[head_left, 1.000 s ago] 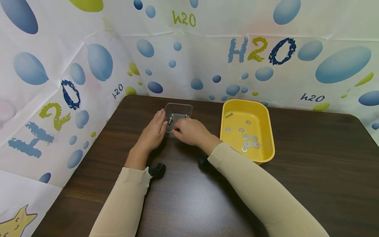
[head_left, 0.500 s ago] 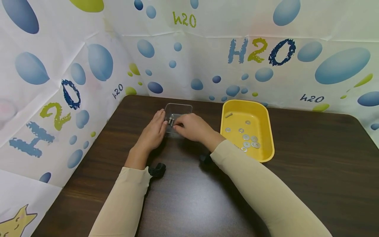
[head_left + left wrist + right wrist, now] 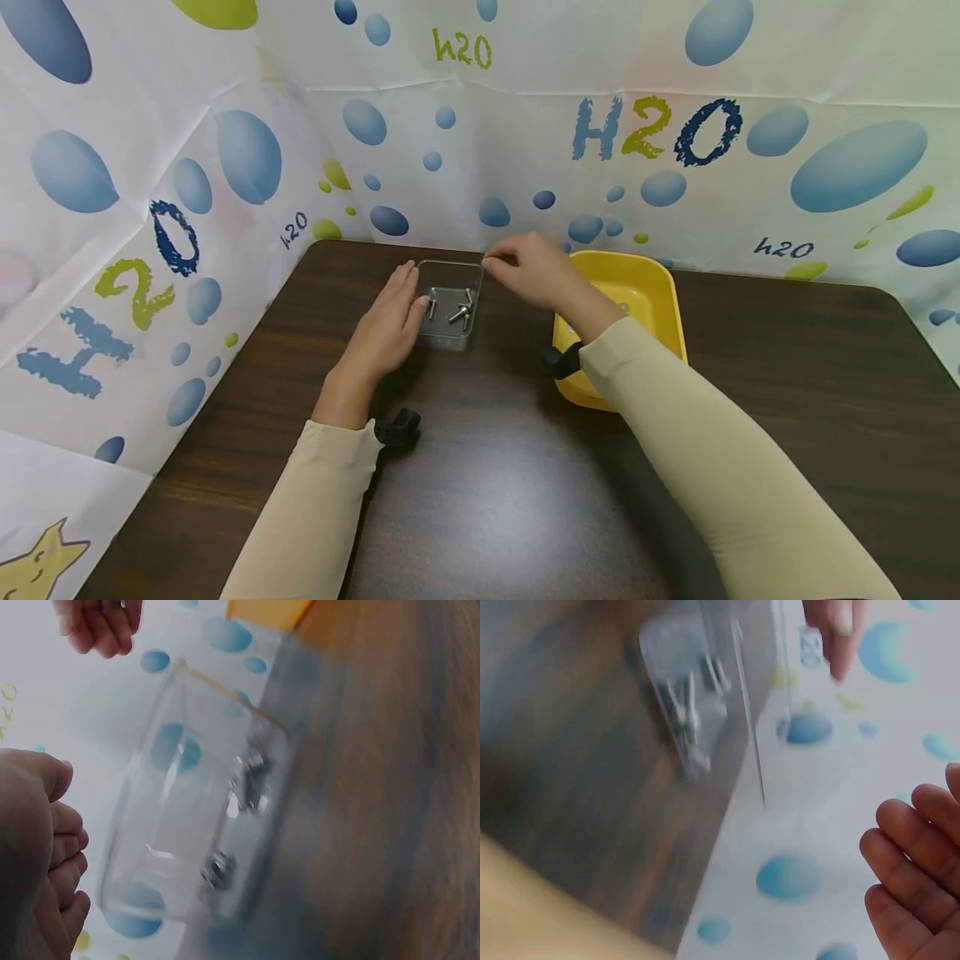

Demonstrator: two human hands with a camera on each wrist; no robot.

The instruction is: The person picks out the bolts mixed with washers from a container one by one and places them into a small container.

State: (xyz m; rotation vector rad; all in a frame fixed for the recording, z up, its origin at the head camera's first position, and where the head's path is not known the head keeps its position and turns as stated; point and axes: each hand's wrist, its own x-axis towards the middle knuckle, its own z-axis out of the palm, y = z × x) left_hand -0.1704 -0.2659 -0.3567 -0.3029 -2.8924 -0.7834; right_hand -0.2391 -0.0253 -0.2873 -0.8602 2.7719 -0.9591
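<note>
A clear plastic box stands near the back left of the table, with several metal screws in it. My left hand lies along the box's left side, fingers straight and thumb at the rim. Just off the box's upper right corner hovers my right hand, its fingers loosely bent. In the right wrist view, this right hand shows relaxed fingers and nothing in them. The left wrist view has the box blurred, with the right hand beyond it.
A yellow tray sits to the right, partly covered by the right forearm; most of its contents are hidden. Dark wooden table extends in front. A patterned white sheet hangs behind and at the left.
My right hand has come up out of the clear box and moved right and back, so the screws inside show. The left hand has stayed at the box's side.
</note>
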